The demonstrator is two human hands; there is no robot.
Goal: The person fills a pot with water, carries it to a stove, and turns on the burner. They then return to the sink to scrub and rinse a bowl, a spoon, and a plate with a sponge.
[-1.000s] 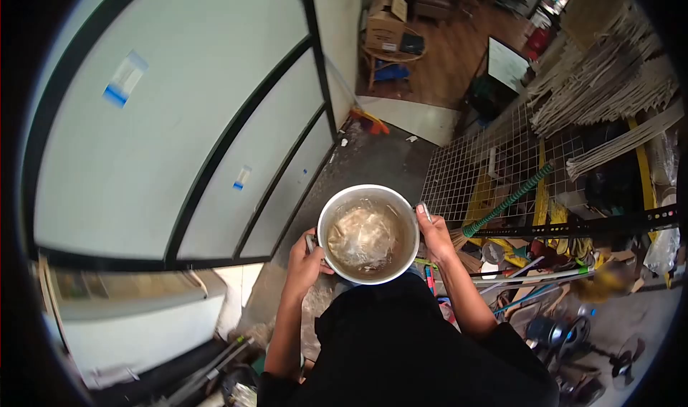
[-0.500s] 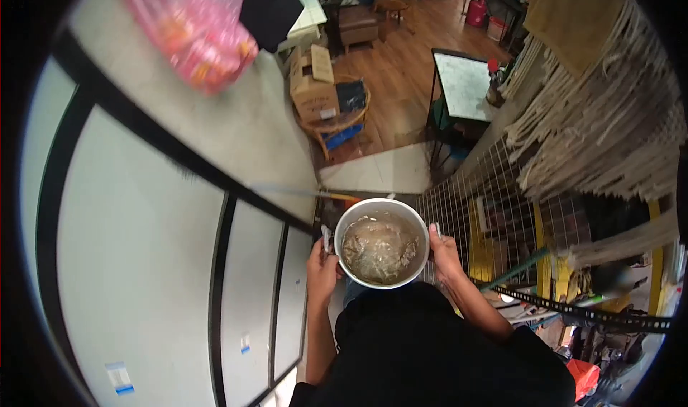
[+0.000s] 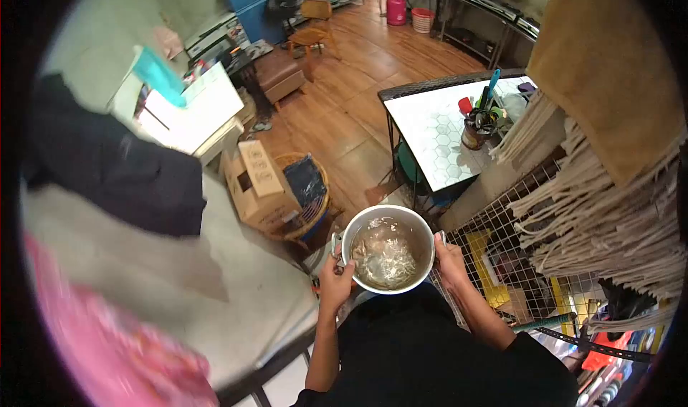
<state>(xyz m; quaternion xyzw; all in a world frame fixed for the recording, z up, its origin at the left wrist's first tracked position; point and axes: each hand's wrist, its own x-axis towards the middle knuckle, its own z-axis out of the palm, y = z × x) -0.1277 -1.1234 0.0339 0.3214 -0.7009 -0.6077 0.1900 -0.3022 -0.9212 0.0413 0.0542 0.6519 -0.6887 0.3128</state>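
Nine o'clock: a dark cloth (image 3: 122, 167) and, nearer the middle, a cardboard box (image 3: 269, 192). Two: a tiled surface (image 3: 428, 124) bearing utensils (image 3: 484, 117). Three: pale strands (image 3: 591, 217). Just past twelve: a pink cylinder (image 3: 395, 9) beside a bucket (image 3: 422, 22).

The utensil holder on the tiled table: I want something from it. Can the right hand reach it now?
Probably not: the right hand is helping hold the pot, and the utensil holder stands well beyond it.
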